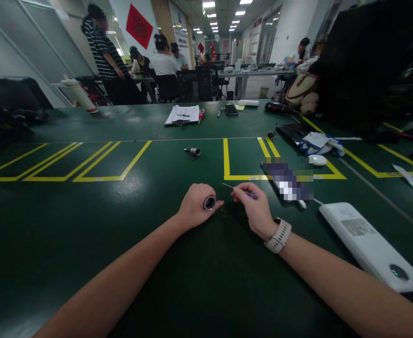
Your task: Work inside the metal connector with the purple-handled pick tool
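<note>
Wrapped in my left hand (197,206) is a round metal cylinder (209,203), its hollow open end turned toward me. My right hand (252,206) pinches a slim tool with a purple handle (251,195) and a thin metal shaft (228,186). The shaft points left toward my left hand, apart from the cylinder. On the green tabletop between my hands lie several tiny rings (223,212). Farther forward, a metal part with a cup-shaped end and a thin stem (194,151) lies on its side.
A phone (285,180) and a white power bank (371,244) lie to my right, joined by a cable. Beyond are gloves (321,142), a white oval case (317,160), a clipboard with papers (183,114) and a dark wallet-like item (231,110). Yellow tape (226,159) marks the table (178,281).
</note>
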`<state>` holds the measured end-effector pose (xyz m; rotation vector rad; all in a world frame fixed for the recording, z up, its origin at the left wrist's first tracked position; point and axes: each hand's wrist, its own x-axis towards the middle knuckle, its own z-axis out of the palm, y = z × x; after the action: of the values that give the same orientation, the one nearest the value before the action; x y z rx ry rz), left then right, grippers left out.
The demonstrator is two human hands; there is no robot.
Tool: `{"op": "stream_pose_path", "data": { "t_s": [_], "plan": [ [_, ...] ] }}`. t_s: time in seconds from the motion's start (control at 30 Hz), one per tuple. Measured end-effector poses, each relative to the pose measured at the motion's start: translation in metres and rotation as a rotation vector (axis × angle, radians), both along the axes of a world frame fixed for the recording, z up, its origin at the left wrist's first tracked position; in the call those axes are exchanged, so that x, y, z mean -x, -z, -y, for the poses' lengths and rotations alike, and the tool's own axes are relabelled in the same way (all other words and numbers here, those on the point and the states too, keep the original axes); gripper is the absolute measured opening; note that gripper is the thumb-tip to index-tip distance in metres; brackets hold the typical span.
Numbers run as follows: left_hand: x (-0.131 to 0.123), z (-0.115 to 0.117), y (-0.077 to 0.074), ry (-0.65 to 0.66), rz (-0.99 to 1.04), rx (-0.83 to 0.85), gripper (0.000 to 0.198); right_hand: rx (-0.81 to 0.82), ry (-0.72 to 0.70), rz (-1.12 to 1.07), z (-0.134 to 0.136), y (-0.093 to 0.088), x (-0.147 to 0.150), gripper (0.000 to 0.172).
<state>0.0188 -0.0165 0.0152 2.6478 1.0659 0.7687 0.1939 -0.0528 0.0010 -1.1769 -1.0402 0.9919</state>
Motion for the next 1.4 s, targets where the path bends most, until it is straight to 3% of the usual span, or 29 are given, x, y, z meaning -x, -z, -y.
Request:
{"op": "stream_pose_path", "data": {
  "t_s": [0.13,0.23,0.37,0.53,0.6,0.7,0.77,0.87,1.03,1.13,1.27,1.4],
  "plan": [
    [0.005,-0.003,-0.006,-0.314,0.13,-0.18,0.026,-0.076,-0.209,0.204,0.004,0.0,0.006,0.011],
    [0.008,-0.005,-0.012,-0.464,0.2,-0.165,0.032,-0.178,-0.414,0.469,0.01,-0.002,0.012,0.014],
    [0.009,-0.002,-0.021,-0.537,0.208,-0.104,0.04,-0.315,-0.647,0.838,0.031,-0.009,0.02,0.02],
    [0.016,0.019,-0.036,-0.538,0.296,0.013,0.038,-0.496,-0.934,0.941,0.074,-0.016,0.017,0.023],
    [0.02,0.033,-0.043,-0.567,0.394,0.156,0.036,-0.505,-0.992,0.942,0.089,-0.018,0.01,0.027],
    [0.024,0.054,-0.049,-0.565,0.592,0.575,0.034,-0.458,-1.045,0.915,0.106,-0.023,-0.003,0.035],
    [0.025,0.067,-0.051,-0.564,0.708,0.732,0.034,-0.405,-1.074,0.875,0.114,-0.028,-0.011,0.039],
    [0.024,0.081,-0.051,-0.526,0.866,0.823,0.035,-0.307,-0.972,0.713,0.12,-0.038,-0.021,0.04],
    [0.015,0.098,-0.05,-0.386,1.102,0.967,0.026,0.033,-0.508,0.213,0.11,-0.042,-0.032,0.023],
    [0.006,0.106,-0.048,-0.336,1.11,0.987,0.026,0.18,-0.319,-0.023,0.1,-0.034,-0.029,0.036],
    [-0.005,0.115,-0.039,-0.347,1.042,0.939,0.029,0.262,-0.286,-0.073,0.097,-0.022,-0.024,0.039],
    [-0.006,0.119,-0.032,-0.369,1.02,0.98,0.033,0.259,-0.343,0.028,0.102,-0.016,-0.027,0.039]
  ]
}}
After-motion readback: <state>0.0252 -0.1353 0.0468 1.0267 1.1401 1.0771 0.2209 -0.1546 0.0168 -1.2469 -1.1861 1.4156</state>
